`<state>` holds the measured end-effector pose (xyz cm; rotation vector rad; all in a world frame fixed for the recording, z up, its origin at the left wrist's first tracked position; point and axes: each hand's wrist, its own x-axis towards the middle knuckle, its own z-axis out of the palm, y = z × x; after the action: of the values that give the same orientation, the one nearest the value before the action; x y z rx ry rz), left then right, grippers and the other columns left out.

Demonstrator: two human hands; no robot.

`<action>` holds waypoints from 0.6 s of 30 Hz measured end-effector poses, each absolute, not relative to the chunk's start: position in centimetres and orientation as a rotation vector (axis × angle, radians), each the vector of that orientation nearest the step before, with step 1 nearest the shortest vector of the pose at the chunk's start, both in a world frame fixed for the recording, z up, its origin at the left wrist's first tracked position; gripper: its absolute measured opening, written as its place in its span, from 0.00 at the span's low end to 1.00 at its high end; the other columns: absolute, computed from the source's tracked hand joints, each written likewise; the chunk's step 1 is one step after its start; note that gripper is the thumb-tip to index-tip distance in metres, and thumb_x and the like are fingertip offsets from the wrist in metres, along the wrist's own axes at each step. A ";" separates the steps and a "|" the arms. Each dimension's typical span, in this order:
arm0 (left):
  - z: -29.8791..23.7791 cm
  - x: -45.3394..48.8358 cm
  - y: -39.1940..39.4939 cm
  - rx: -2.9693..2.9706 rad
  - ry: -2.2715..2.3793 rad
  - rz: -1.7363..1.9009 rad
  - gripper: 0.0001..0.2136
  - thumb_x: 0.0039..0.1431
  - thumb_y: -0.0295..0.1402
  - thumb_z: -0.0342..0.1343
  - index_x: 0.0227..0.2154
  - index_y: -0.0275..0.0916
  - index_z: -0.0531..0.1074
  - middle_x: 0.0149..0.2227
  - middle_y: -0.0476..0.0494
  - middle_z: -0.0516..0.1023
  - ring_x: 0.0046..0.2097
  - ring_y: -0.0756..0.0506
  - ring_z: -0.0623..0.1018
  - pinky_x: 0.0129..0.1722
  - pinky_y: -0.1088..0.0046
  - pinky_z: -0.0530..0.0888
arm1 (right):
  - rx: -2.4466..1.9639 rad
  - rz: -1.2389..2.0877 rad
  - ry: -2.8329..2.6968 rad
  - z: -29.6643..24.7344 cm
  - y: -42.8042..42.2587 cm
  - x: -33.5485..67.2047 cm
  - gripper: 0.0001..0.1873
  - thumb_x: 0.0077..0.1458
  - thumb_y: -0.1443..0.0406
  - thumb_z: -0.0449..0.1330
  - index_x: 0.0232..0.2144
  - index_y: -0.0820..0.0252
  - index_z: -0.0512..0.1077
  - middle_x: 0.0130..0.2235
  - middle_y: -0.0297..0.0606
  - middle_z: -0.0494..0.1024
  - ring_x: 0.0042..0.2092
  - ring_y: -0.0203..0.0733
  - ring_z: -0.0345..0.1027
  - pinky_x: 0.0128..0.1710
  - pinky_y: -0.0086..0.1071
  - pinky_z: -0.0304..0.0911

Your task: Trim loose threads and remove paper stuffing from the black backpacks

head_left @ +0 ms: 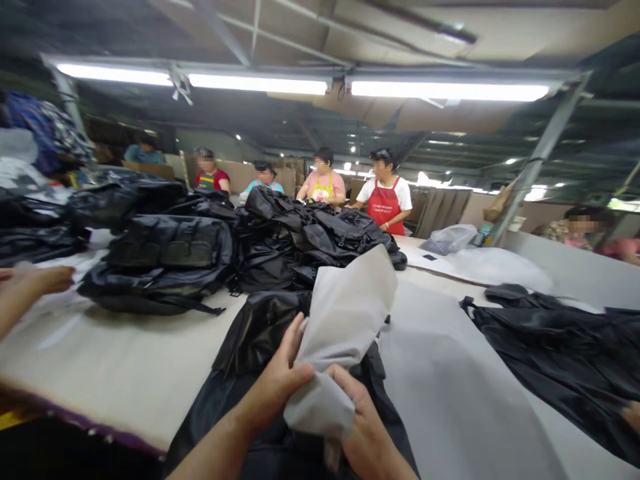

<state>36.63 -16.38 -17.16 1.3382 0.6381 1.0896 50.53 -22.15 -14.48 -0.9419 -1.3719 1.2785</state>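
Observation:
A crumpled sheet of light grey packing paper [350,313] is bunched up between my two hands. My left hand [283,373] grips its left side, thumb across the front. Lower down on the right, my right hand [357,413] has its fingers closed round the gathered part. Directly beneath lies a black backpack [270,327], partly hidden by the paper and my forearms. To its right, a large flat sheet of grey paper [440,373] covers part of the pale worktable [115,360].
Black backpacks [170,260] are heaped across the table's far side. Another black bag [560,353] lies at right, with a person's hand [633,417] by it. Another person's hand [50,279] reaches in at left. Several people stand beyond, one in a red apron [385,203].

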 end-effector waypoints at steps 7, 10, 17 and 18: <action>-20.2 36.6 -18.7 0.953 0.659 1.088 0.25 0.49 0.35 0.60 0.52 0.43 0.64 0.51 0.41 0.72 0.45 0.42 0.75 0.45 0.69 0.70 | -1.027 1.464 -1.310 -19.0 -23.5 54.2 0.12 0.47 0.57 0.63 0.31 0.59 0.70 0.32 0.35 0.74 0.36 0.39 0.68 0.38 0.30 0.63; -20.2 36.0 -19.4 0.967 0.638 1.110 0.23 0.51 0.33 0.57 0.52 0.45 0.64 0.51 0.44 0.72 0.46 0.43 0.75 0.46 0.69 0.70 | -1.071 1.295 -1.276 -19.8 -23.7 57.5 0.25 0.48 0.54 0.61 0.49 0.52 0.65 0.52 0.43 0.70 0.52 0.47 0.64 0.49 0.38 0.62; -18.7 34.3 -22.1 1.838 0.708 0.558 0.15 0.51 0.27 0.52 0.41 0.45 0.75 0.37 0.51 0.79 0.39 0.44 0.77 0.37 0.74 0.72 | -1.399 1.094 -1.585 -20.9 -22.8 54.5 0.30 0.45 0.49 0.60 0.46 0.59 0.70 0.42 0.44 0.77 0.43 0.51 0.71 0.43 0.35 0.67; -18.7 33.6 -22.1 1.885 0.698 0.498 0.16 0.51 0.29 0.54 0.43 0.45 0.75 0.37 0.51 0.79 0.37 0.44 0.77 0.35 0.74 0.72 | -1.505 1.022 -1.570 -20.9 -22.8 54.1 0.29 0.45 0.46 0.57 0.43 0.59 0.72 0.39 0.43 0.78 0.43 0.52 0.71 0.42 0.36 0.67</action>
<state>33.64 -22.13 -18.73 1.8847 0.6980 0.4977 54.08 -22.84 -20.91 -1.5053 -1.5701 1.0215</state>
